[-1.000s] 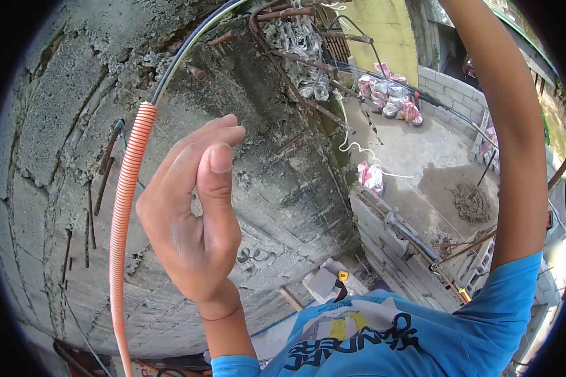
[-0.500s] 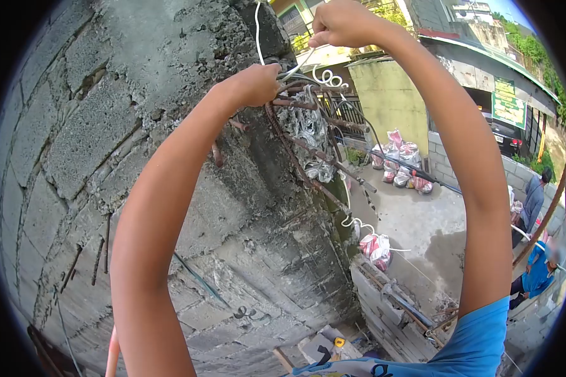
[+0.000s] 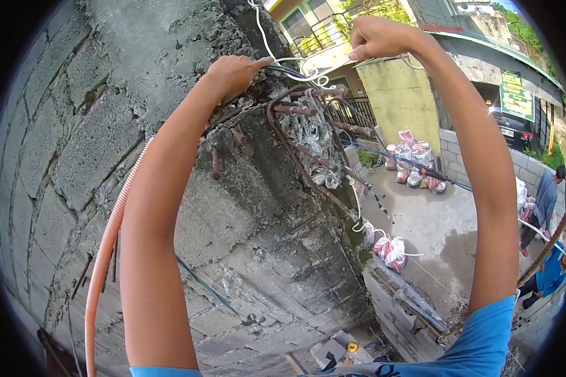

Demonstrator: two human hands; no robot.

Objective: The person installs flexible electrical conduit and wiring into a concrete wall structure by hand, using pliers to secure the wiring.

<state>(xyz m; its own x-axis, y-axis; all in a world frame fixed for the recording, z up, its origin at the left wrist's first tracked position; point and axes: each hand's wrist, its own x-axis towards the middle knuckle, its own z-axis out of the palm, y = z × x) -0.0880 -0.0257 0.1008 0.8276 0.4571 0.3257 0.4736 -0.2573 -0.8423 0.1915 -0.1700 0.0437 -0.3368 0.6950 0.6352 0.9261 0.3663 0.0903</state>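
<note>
Gripping the white wire (image 3: 295, 61) above the rebar (image 3: 295, 135), left hand (image 3: 233, 72) and right hand (image 3: 374, 38) are closed on it, apart. Wire appears light, springy, thin; grasp near the coil.

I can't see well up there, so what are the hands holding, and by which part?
Both hands grip the white wire above the rusty bars: left hand at one stretch, right hand further along.
</note>
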